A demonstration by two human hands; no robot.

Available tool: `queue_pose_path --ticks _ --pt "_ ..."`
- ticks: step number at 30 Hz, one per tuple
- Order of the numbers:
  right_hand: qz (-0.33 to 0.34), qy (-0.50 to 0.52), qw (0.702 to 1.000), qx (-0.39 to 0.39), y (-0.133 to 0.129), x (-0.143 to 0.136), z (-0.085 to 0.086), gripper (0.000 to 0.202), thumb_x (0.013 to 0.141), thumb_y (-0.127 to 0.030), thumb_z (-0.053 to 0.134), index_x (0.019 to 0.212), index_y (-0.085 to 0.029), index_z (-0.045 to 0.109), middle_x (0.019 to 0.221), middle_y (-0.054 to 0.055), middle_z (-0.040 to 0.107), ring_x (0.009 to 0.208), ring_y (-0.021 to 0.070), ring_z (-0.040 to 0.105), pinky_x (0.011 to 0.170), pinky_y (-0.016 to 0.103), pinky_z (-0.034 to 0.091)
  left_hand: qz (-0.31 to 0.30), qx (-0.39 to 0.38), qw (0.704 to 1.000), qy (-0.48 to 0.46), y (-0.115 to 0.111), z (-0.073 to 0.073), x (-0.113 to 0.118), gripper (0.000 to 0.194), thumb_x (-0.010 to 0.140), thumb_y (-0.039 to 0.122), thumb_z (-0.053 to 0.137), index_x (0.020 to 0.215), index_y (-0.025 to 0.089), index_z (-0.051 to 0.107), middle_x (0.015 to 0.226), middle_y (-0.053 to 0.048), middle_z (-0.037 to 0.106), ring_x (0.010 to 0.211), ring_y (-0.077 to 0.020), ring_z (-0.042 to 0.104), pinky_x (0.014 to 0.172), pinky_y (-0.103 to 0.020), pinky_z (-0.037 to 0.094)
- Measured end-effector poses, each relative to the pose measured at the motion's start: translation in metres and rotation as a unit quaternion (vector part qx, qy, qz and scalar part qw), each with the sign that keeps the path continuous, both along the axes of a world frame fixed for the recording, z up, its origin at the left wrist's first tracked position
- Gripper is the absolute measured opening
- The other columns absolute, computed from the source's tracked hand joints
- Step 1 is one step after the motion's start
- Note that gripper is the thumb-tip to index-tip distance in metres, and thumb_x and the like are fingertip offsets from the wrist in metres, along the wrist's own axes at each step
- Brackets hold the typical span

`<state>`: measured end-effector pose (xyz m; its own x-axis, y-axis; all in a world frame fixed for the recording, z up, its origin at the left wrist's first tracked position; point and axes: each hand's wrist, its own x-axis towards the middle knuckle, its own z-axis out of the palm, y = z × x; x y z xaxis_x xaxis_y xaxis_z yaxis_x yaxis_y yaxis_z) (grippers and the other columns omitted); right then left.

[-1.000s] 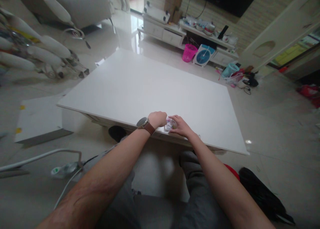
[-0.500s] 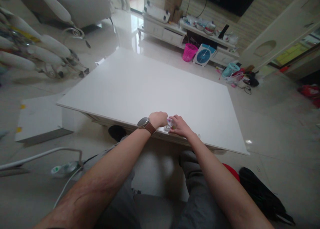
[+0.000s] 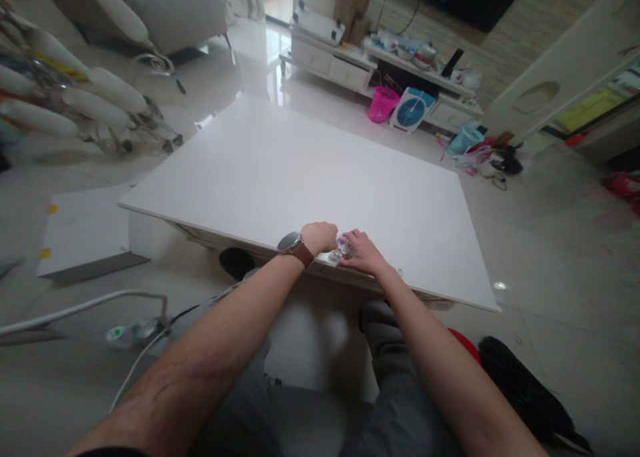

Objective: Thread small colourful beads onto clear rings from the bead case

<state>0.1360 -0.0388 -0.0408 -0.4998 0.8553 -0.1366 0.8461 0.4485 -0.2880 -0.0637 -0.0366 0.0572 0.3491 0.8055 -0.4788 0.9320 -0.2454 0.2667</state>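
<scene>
Both the left hand (image 3: 320, 236) and the right hand (image 3: 361, 252) are at the near edge of the white surface (image 3: 310, 170). Between them is a small clear thing (image 3: 342, 245) with pink-purple marks, too small to identify. The right hand is half curled, thumb and fingers holding the thing from its right side. The left is bent into a loose fist just beside it; whether its fingertips grip the thing, I cannot tell. A watch (image 3: 290, 242) circles the left wrist. Beyond the surface stand a pink bin (image 3: 383, 104) and a fan (image 3: 413, 110).

Right fingers (image 3: 354, 235) around small clear object (image 3: 342, 246) at white table's (image 3: 310, 170) edge
</scene>
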Motion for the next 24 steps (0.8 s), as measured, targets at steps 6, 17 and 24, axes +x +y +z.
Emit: queue_pose_path --ticks 6,17,24 --pt "0.002 -0.005 1.000 0.013 -0.0010 -0.0032 0.0049 0.074 0.071 -0.048 0.084 0.135 -0.026 0.054 0.126 0.012 0.055 0.114 0.0330 0.051 0.092 0.049 0.050 0.003 0.000 1.000 -0.011 -0.0001 0.0017 -0.0002 0.042 0.094 0.035 0.054 0.131 0.019 0.067 0.131 -0.017 0.069 0.118 -0.0293 0.067 0.096 -0.038 0.054" --pt "-0.008 -0.007 1.000 -0.005 -0.0008 -0.0032 0.0104 0.076 0.069 -0.054 0.086 0.134 -0.028 0.056 0.127 0.013 0.057 0.117 0.0366 0.048 0.092 0.054 0.047 0.001 -0.005 1.000 -0.020 0.0012 0.0008 -0.0005 0.043 0.093 0.035 0.056 0.132 0.018 0.067 0.131 -0.018 0.069 0.118 -0.0318 0.067 0.095 -0.040 0.055" --pt "0.005 -0.003 1.000 -0.007 0.0007 -0.0016 0.0091 0.076 0.068 -0.049 0.088 0.132 -0.023 0.057 0.127 0.013 0.057 0.114 0.0346 0.048 0.095 0.051 0.047 0.011 -0.009 1.000 -0.024 0.0012 0.0014 -0.0004 0.046 0.094 0.040 0.057 0.132 0.017 0.067 0.131 -0.020 0.068 0.119 -0.0326 0.067 0.096 -0.041 0.054"
